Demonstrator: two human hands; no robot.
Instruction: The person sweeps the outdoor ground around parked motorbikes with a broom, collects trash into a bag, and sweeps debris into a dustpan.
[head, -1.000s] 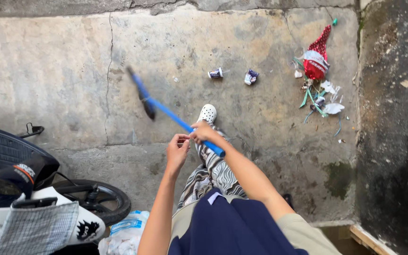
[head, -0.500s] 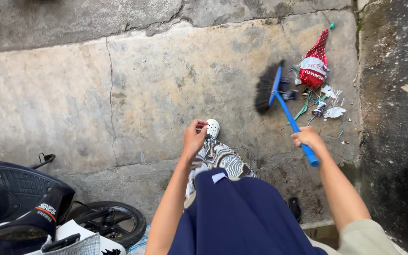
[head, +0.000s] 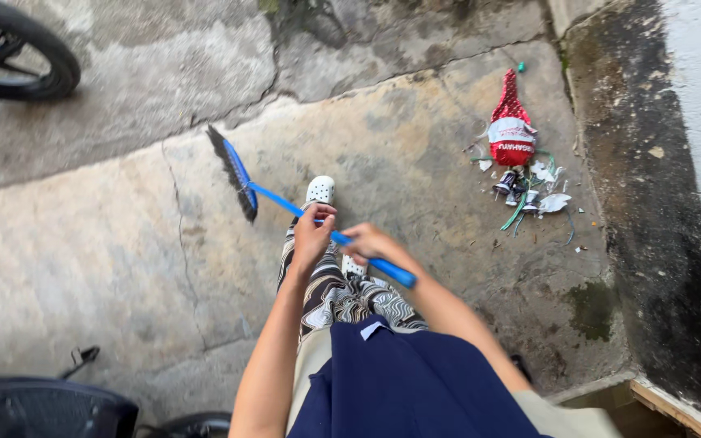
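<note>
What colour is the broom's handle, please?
Blue; the broom handle shows clearly in the head view.

Bare arms; a navy apron over zebra-striped trousers, beige top, white perforated clogs.

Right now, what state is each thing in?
Blue broom: held in both hands, head out to the left on the concrete.
Left hand: closed on the handle.
Right hand: closed on the handle near its end.
Red bag: crumpled, lying by the wall.
Litter pile: gathered just below the bag.
</note>
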